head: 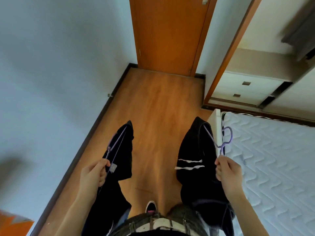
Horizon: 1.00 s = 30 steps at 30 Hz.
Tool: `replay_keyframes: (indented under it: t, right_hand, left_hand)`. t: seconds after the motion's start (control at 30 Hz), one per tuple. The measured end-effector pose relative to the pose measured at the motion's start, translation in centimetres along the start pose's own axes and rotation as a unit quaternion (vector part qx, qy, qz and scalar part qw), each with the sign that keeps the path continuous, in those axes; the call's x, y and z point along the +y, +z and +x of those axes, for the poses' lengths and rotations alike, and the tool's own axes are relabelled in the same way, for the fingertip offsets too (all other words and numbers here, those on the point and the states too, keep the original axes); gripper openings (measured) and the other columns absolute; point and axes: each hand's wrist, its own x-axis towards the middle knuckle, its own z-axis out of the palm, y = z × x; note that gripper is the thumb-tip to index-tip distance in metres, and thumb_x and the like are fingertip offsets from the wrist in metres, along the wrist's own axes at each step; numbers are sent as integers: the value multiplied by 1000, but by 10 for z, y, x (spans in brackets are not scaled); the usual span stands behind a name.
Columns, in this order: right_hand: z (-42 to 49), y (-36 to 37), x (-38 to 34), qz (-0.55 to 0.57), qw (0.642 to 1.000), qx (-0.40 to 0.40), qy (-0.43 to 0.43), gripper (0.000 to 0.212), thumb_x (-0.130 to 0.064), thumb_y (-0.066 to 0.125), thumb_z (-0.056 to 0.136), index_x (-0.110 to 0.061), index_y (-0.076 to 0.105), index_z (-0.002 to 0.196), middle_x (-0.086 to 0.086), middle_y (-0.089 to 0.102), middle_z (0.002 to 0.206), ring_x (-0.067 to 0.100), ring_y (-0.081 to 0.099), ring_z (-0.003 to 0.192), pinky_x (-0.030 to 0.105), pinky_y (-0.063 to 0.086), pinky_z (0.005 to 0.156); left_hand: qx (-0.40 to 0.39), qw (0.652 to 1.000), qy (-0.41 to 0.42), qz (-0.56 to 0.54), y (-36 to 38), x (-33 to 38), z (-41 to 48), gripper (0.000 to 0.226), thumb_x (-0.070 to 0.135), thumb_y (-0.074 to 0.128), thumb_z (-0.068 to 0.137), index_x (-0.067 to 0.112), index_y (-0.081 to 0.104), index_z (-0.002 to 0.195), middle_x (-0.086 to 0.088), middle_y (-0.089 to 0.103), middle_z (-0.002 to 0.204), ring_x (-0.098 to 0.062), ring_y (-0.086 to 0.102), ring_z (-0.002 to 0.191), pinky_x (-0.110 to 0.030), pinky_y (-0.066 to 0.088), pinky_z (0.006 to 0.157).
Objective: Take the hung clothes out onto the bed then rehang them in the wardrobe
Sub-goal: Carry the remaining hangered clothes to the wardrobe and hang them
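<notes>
Left grip, lower left of centre: fingers curled, pinching the thin bar of a purple hanger. A black garment hangs on it, draping past the wrist to the bottom edge; small grey tag just beside the fingertips.

Right grip, lower right of centre: fingers curled, pinching the neck of a 2nd purple hanger, hook looping up to the right over the bed edge. It carries a black garment with 2 white stripes, bulky, sagging down to the waist.

The 2 garments hang well apart, bare floor between them. Both are held in the air, neither on the bed nor in the wardrobe.

1 dark shoe shows bottom centre, between the garments.

Right side: bed, pale quilted mattress, its white end board just beside the striped garment. Wardrobe in the upper right, open, wood-framed, 2 white drawers low inside, something dark hanging at the top right, blurred.

Top centre: orange wooden door, shut. Wooden floor runs as an open strip from the feet to the door, narrowed by the bed corner on the right. Pale blue wall fills the left, dark skirting along its base, small doorstop on it. Orange box in the bottom left corner.
</notes>
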Motion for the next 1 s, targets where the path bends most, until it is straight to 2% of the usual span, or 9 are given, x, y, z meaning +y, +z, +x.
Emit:
replay_keyframes:
  t: [0.13,0.23,0.37,0.57,0.77,0.83,0.9,1.0]
  right_hand:
    - [31,26,-27,-15,1000,14,-19,25,-2,43,93,11,39,71,4,20,54,14,16,47,27,13,43]
    - [63,40,-44,-26,999,26,-24,29,-6,43,94,9,38,70,4,20,53,14,16,48,29,13,45]
    - [130,63,-58,-28,999,42,-19,31,-6,44,96,8,42,68,0,21,50,13,17,45,25,16,42]
    - [279,104,-96,-14,999,48,1,34,-9,45,98,12,42,72,3,24,53,11,20,43,20,18,39]
    - [406,137,-153,-19,998,64,-11,34,-12,45,98,8,44,71,2,26,52,11,22,43,21,19,39]
    - [446,144,-164,-29,996,80,-14,33,-15,47,97,2,47,68,-2,29,50,11,24,43,22,20,39]
    - [484,151,-173,-36,995,95,-18,35,-19,47,97,-2,47,66,-5,30,48,11,26,43,22,22,40]
    - [535,161,-185,-10,990,139,-15,35,-20,47,96,1,44,67,-4,29,49,12,25,45,21,23,41]
  left_hand:
    - [-1,1000,18,22,6,34,64,22,9,54,92,4,61,72,6,29,48,-9,22,41,-16,17,40]
    - [4,999,31,38,22,59,119,18,11,56,87,3,59,71,5,28,51,-11,22,44,-14,17,39]
    - [12,998,32,45,56,89,205,22,12,58,82,-8,55,73,-2,26,57,-15,21,48,-15,19,39]
    - [19,998,28,48,118,150,332,19,14,56,87,6,62,71,5,27,49,-11,21,42,-15,16,39]
    - [-7,998,37,58,179,225,437,25,13,52,93,3,61,72,6,26,47,-9,21,40,-16,14,41]
    - [-22,997,33,68,202,244,473,25,13,52,93,3,62,72,5,26,48,-9,20,41,-16,14,41]
    - [-45,995,34,78,230,260,510,25,14,53,93,2,62,73,5,26,49,-9,21,42,-16,15,41]
    - [-92,990,31,106,280,281,572,23,11,54,91,1,62,72,4,27,47,-10,21,40,-14,17,39]
